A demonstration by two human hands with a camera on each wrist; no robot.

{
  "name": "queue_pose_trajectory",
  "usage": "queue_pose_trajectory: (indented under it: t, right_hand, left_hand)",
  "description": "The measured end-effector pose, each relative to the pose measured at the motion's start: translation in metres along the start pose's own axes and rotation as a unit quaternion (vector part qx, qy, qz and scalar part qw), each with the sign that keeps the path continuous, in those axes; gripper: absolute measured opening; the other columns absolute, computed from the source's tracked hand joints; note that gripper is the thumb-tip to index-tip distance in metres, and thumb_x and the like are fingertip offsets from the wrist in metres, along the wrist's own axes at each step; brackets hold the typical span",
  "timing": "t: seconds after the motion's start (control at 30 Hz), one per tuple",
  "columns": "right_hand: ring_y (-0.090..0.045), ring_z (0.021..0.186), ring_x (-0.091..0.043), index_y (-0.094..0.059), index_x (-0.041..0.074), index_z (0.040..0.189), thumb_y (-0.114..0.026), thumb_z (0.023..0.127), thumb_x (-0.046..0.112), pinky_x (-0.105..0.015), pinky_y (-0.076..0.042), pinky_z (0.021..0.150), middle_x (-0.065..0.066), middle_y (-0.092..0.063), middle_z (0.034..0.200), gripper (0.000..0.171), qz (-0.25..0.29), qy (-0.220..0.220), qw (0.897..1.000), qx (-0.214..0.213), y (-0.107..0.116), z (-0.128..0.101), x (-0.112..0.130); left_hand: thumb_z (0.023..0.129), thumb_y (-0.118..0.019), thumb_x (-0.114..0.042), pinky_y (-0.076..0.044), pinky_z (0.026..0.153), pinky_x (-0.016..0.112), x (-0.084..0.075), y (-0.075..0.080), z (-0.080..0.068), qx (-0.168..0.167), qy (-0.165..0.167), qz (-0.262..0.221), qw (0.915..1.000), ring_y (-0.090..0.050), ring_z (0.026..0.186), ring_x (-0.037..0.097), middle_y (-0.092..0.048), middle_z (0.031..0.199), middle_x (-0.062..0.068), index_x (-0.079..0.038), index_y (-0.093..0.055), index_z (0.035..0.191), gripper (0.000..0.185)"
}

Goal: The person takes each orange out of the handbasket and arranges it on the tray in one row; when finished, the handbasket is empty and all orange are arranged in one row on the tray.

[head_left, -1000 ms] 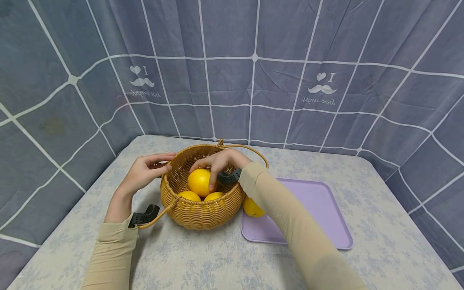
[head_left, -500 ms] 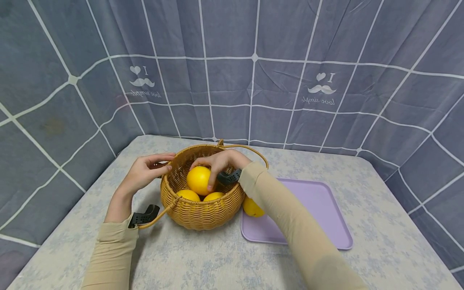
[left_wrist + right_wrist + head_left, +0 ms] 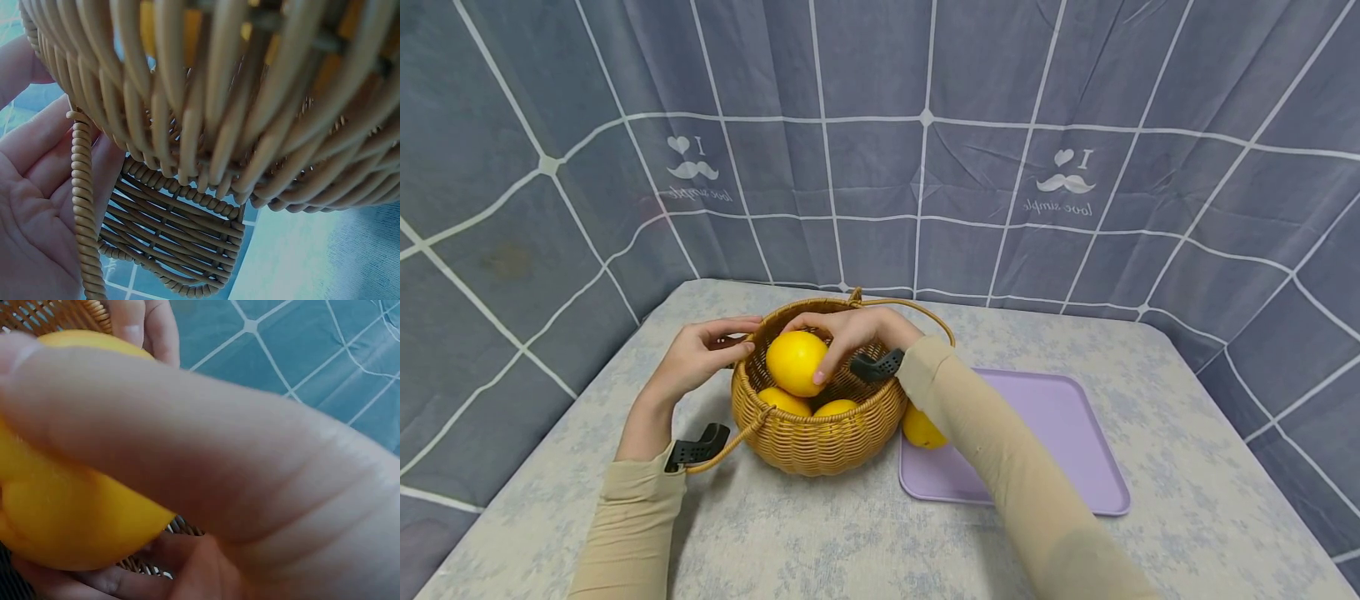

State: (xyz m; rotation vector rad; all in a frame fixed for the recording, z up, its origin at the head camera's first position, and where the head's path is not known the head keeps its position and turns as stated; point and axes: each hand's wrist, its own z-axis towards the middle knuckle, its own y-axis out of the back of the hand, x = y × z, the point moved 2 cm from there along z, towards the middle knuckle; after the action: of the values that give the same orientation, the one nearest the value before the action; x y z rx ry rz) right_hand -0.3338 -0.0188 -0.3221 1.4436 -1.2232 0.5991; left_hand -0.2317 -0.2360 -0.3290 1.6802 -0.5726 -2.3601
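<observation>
In the head view, my right hand (image 3: 853,332) reaches into a round wicker basket (image 3: 820,446) and grips a smooth, round yellow-orange fruit (image 3: 796,363), thumb on its near side. The held fruit is raised above two similar fruits (image 3: 784,402) whose tops show inside. The right wrist view has the thumb (image 3: 144,419) across the held fruit (image 3: 81,519) and other fingers beneath it. My left hand (image 3: 698,354) holds the basket's left rim; its palm and fingers (image 3: 37,162) show beside the wicker wall in the left wrist view.
A lilac tray (image 3: 1045,417) lies right of the basket, with another yellow-orange fruit (image 3: 922,428) on it, partly hidden by the right sleeve. One thin basket handle (image 3: 730,446) slants down to the left wrist; the other handle (image 3: 925,312) leans right. A checked grey-blue curtain (image 3: 880,167) hangs behind the table.
My right hand has lifted the gripped fruit and shifted it left within the basket, toward the left rim. The left hand, basket and tray have stayed in place.
</observation>
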Motion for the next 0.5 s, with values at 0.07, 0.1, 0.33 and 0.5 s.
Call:
queue_pose_trajectory:
  t: [0.07, 0.1, 0.33, 0.5]
  right_hand:
    - [-0.047, 0.113, -0.02, -0.035, 0.017, 0.137, -0.078, 0.074, 0.012, -0.031, -0.043, 0.094, -0.004, -0.043, 0.13, 0.077, -0.002, 0.017, 1.0, -0.003, 0.001, 0.0, 0.001]
    - [-0.046, 0.114, -0.02, -0.035, 0.016, 0.137, -0.078, 0.073, 0.012, -0.031, -0.043, 0.094, -0.004, -0.043, 0.131, 0.077, -0.004, 0.025, 1.0, -0.005, 0.001, 0.0, 0.002]
    - [-0.043, 0.118, -0.02, -0.032, 0.015, 0.142, -0.077, 0.074, 0.008, -0.033, -0.041, 0.096, -0.004, -0.037, 0.137, 0.081, 0.023, 0.062, 0.997, -0.031, 0.006, -0.003, 0.004]
    - [-0.044, 0.117, -0.025, -0.022, 0.013, 0.146, -0.068, 0.076, -0.001, -0.038, -0.044, 0.094, -0.011, -0.035, 0.138, 0.084, 0.131, 0.087, 0.986, -0.048, 0.008, -0.016, 0.009]
  left_hand:
    - [0.09, -0.065, -0.012, -0.051, 0.075, 0.018, 0.0, 0.0, 0.0, -0.001, 0.002, 0.002, 1.0, -0.059, 0.097, 0.002, -0.054, 0.128, 0.021, 0.004, -0.062, 0.119, 0.034]
    - [0.09, -0.065, -0.012, -0.05, 0.076, 0.018, 0.0, 0.0, 0.0, -0.001, 0.001, 0.003, 1.0, -0.058, 0.098, 0.002, -0.054, 0.128, 0.021, 0.004, -0.062, 0.119, 0.033]
    - [0.09, -0.064, -0.012, -0.051, 0.076, 0.019, 0.001, 0.001, 0.001, 0.002, -0.001, -0.001, 1.0, -0.059, 0.097, 0.001, -0.054, 0.128, 0.021, 0.005, -0.061, 0.119, 0.034]
    - [0.09, -0.064, -0.011, -0.052, 0.075, 0.02, 0.001, 0.001, 0.001, 0.004, -0.004, -0.005, 1.0, -0.06, 0.096, 0.001, -0.055, 0.128, 0.02, 0.006, -0.061, 0.119, 0.034]
